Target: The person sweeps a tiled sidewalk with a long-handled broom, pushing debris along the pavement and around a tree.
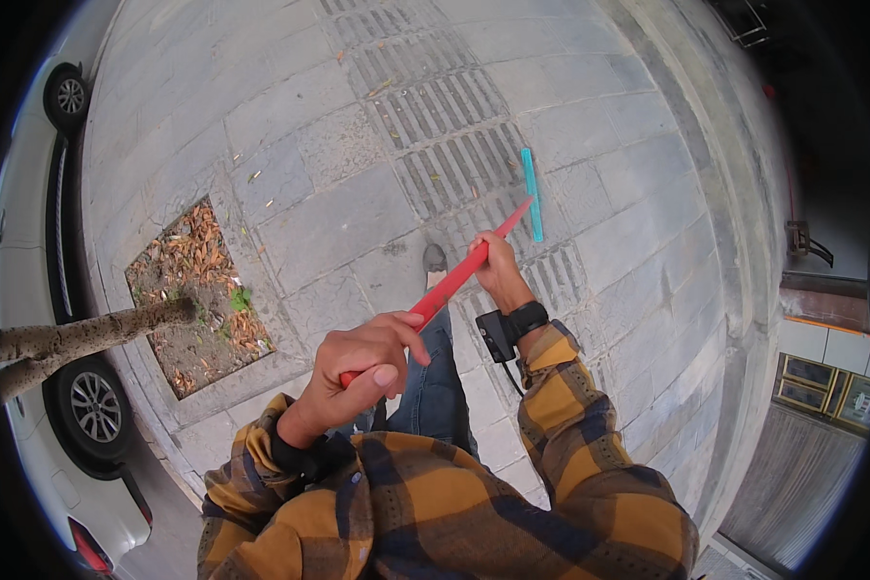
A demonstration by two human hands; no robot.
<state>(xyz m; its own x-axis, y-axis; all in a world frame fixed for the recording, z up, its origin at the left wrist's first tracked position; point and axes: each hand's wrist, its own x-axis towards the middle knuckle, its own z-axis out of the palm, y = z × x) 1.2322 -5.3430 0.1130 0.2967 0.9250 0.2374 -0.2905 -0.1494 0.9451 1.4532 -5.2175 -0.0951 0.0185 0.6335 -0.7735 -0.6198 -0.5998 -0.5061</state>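
A long red handle [449, 286] runs from upper right to lower left before me, with a narrow turquoise head [532, 196] at its far end, low over or on the grey paving. My left hand [368, 357] is wrapped round the handle near its upper end, close to my body. Farther down the shaft, my right hand [494, 259] grips it too, with a black strapped device [509, 330] on that wrist. Whether bristles or a blade sit under the head cannot be told.
Ribbed tactile paving [453, 109] crosses the stone pavement. At left, a tree trunk [109, 330] rises from a square bed of dry leaves [201, 243], beside a parked white car [25, 268]. A stone ledge [757, 210] and a dark doorway edge lie at right. My shoe [434, 258] is on the paving.
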